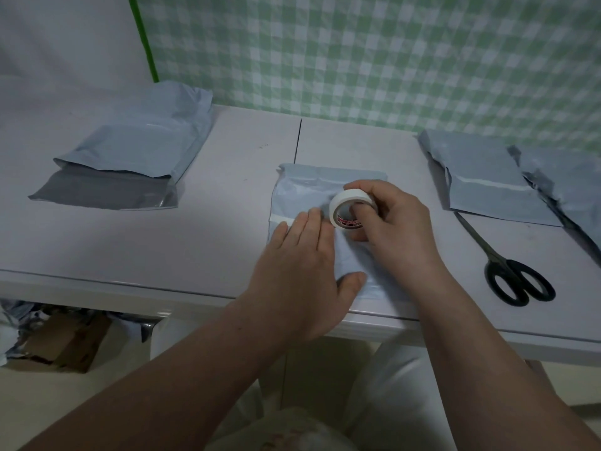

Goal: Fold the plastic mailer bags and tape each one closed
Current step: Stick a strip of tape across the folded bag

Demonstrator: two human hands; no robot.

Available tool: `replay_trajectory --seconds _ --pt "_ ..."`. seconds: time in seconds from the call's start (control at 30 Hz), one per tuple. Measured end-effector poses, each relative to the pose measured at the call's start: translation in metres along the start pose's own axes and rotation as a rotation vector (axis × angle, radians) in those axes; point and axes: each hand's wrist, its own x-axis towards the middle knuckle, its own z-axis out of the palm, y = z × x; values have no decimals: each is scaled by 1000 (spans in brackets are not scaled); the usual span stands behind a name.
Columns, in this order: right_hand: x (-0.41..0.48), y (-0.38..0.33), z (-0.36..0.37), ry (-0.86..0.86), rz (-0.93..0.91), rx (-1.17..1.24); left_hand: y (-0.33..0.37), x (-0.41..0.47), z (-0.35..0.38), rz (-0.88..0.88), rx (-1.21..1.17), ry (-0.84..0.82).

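Observation:
A folded grey-blue mailer bag (pixel 305 182) lies on the white table (pixel 227 190) in front of me. My left hand (pixel 305 271) lies flat on it, fingers straight, pressing down a strip of white tape (pixel 281 219) near the bag's left edge. My right hand (pixel 387 219) grips a roll of white tape (pixel 346 203) standing on edge on the bag, with a finger through its core. The strip runs from under my left fingers towards the roll.
A stack of mailer bags (pixel 130 151) sits at the left, its dark flap open toward me. More bags (pixel 487 177) lie at the right, with crumpled ones (pixel 562 183) beyond. Black scissors (pixel 507 271) lie near the right front edge. A cardboard box (pixel 61 343) sits below.

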Motion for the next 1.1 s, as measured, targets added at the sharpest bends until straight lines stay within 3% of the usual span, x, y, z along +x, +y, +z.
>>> replay_trajectory --seconds 0.23,0.57,1.1 --pt "-4 3 -3 47 -136 -262 -1 -1 1 11 25 25" --pt "1 -5 -28 -55 -23 -210 0 -1 -3 -11 35 -12" --pt "4 -13 -23 -200 -87 -668 4 1 -2 -24 3 39"
